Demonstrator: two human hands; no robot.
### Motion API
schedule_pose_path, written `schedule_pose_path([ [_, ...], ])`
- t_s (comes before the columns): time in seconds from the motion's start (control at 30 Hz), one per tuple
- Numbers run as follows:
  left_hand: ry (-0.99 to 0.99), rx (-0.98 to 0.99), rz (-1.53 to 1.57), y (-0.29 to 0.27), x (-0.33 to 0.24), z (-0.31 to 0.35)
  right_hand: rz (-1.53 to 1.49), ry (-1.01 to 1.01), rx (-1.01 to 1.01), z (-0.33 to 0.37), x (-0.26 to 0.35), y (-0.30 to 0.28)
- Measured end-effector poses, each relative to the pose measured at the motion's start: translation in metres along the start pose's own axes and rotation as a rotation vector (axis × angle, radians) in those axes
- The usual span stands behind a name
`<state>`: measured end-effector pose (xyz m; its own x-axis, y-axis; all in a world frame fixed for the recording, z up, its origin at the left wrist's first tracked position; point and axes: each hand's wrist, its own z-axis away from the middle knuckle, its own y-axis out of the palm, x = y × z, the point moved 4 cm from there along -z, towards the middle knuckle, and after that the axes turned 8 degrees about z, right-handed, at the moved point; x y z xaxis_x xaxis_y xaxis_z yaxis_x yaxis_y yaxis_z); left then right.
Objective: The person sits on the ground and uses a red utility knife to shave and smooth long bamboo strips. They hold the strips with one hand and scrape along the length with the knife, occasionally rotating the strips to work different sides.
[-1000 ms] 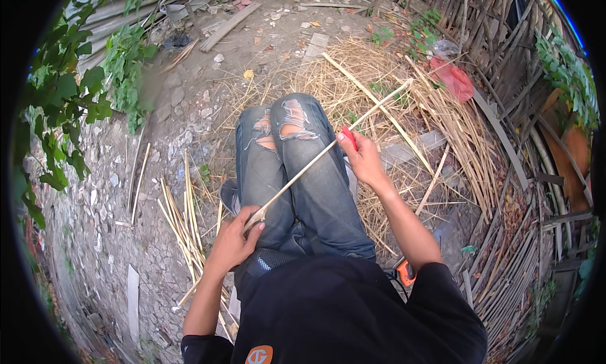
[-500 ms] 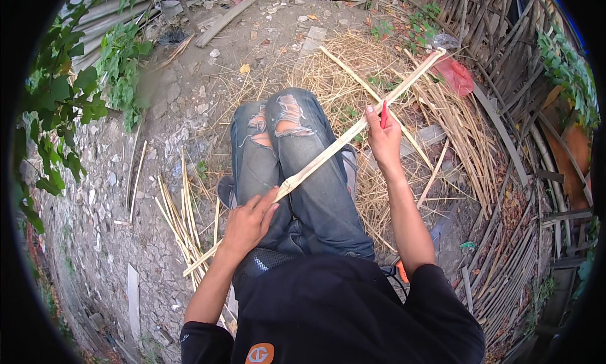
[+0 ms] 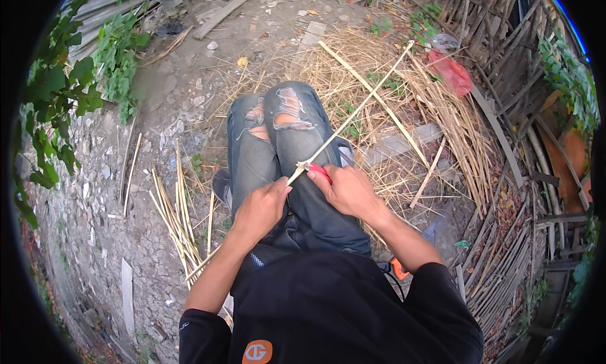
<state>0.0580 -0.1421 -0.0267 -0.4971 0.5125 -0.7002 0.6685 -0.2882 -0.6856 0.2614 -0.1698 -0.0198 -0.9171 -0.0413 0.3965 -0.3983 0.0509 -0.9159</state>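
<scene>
Bare, cracked grey-brown earth [image 3: 101, 238], littered with pale stone chips, spread around the seated person's ripped blue jeans [image 3: 252, 174]. Dry, straw-coloured shavings [image 3: 315, 64] covered the ground beyond the knees, near a crumpled red plastic bag [image 3: 451, 72]. A fence of weathered grey-brown sticks [image 3: 505, 54] bounded the right side; green leafy vines [image 3: 120, 67] hung at upper left, by a grey corrugated sheet [image 3: 95, 29]. A loose bundle of pale split sticks [image 3: 173, 225] lay at left. Over the right thigh slanted a long, slim, pale-yellow strip [image 3: 352, 114], its near end pinched by the left hand's [image 3: 262, 206] fingers. The right hand's [image 3: 344, 187] fingers were curled around a small red-handled tool [image 3: 319, 171] against it.
</scene>
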Motion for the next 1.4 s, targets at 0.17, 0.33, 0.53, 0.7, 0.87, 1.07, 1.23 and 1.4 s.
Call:
schedule_pose_path([
  [0.17,0.008,0.01,-0.021,-0.007,0.0,0.003,-0.029,-0.031,-0.019,-0.004,0.0,0.001],
  [0.33,-0.013,0.042,-0.078,-0.018,-0.002,0.018,0.026,-0.019,-0.049,-0.001,0.005,0.005],
  [0.53,-0.026,0.13,-0.222,-0.073,0.004,0.095,-0.129,0.507,-0.144,-0.032,-0.173,-0.019],
  [0.7,-0.106,0.087,-0.175,-0.081,0.009,0.126,-0.159,0.343,-0.25,-0.023,-0.152,-0.037],
  [0.87,0.009,-0.015,-0.099,-0.039,0.003,0.075,-0.221,0.199,-0.022,-0.009,-0.063,-0.024],
  [1.07,0.01,0.034,-0.058,-0.013,-0.009,0.014,-0.013,0.055,0.03,0.004,-0.016,-0.007],
  [1.23,-0.012,0.072,-0.094,-0.005,-0.011,-0.002,-0.014,0.038,-0.007,0.005,-0.006,0.0],
  [1.4,-0.024,0.085,-0.17,-0.008,-0.007,0.011,-0.002,-0.002,-0.005,0.002,-0.001,0.007],
])
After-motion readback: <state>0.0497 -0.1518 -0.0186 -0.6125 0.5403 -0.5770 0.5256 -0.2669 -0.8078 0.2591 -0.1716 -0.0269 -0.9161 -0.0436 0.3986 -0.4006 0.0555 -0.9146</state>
